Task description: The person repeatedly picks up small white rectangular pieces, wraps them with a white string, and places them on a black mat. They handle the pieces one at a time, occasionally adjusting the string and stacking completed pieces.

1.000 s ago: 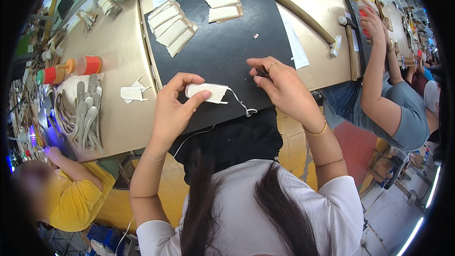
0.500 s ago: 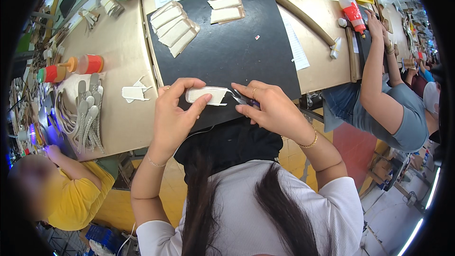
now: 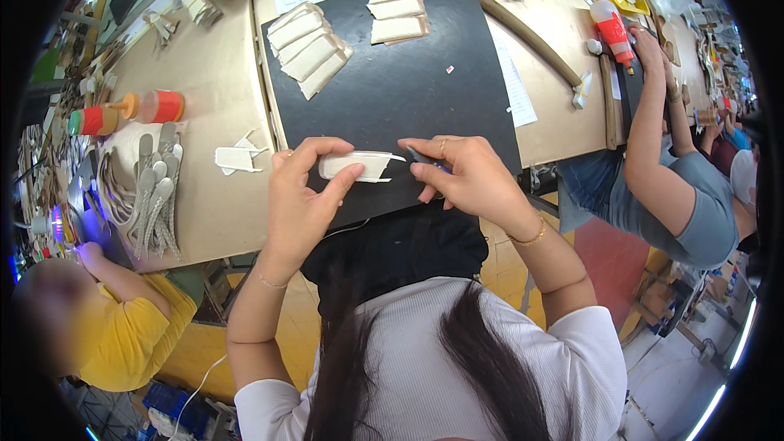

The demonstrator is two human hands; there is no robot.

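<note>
My left hand pinches a small cream-coloured flat piece, rounded at its left end, between thumb and fingers. Two thin strips jut from its right end. Just to the right, my right hand is closed around small dark snips, mostly covered by the fingers. Their tip lies close to the upper strip; I cannot tell whether it touches. Both hands are over the near edge of a black mat. Farther back on the mat are a fanned row of cream pieces and a smaller stack.
Left of the mat lie a cream piece with strips, a bundle of grey straps and red-labelled bottles. A hammer rests at the right. Co-workers sit on both sides, one in a yellow shirt.
The snips' blades, spread apart beside the strips before, have come together and turned, and my right fingers have closed further. My left hand keeps its hold on the cream piece.
</note>
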